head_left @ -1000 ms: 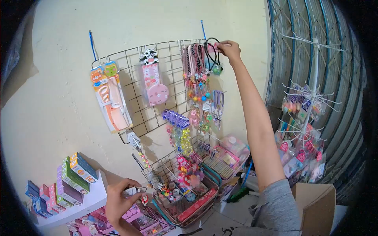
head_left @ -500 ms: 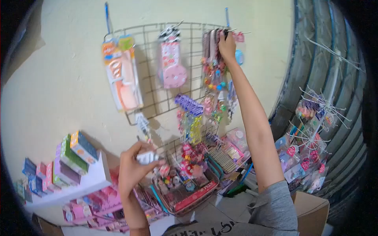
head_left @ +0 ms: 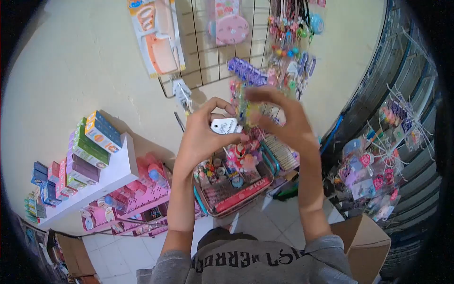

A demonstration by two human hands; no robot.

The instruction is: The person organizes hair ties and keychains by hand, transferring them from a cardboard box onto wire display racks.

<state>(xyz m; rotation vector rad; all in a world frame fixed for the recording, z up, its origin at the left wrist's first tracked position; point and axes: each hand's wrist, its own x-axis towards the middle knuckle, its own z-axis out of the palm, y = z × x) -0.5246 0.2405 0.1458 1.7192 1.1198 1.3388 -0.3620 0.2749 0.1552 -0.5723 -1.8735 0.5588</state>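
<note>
My left hand (head_left: 198, 135) is closed on a white tag (head_left: 223, 126) with a punched hole and dark print, pinched between thumb and fingers. Facing it, my right hand (head_left: 291, 123) is raised with thumb and fingers apart, slightly blurred, and nothing shows between them. Behind both hands, purple-topped hanging packs (head_left: 247, 71) are partly covered by the right fingers. Cords with colourful beads (head_left: 286, 31) hang at the upper right of the wire grid (head_left: 197, 52). A small white-carded pack (head_left: 181, 92) dangles at the grid's lower left corner.
A comb pack (head_left: 161, 42) and a round pink pack (head_left: 231, 29) hang on the grid. Below sits a basket of trinkets (head_left: 218, 214). Boxes line a white shelf (head_left: 90, 191) at left. At right are a wire stand with packs (head_left: 373, 165) and a cardboard box (head_left: 366, 241).
My right hand has come down from the hanging cords at the top of the grid to beside my left hand. The left hand still holds the tag. The view has tilted downward.
</note>
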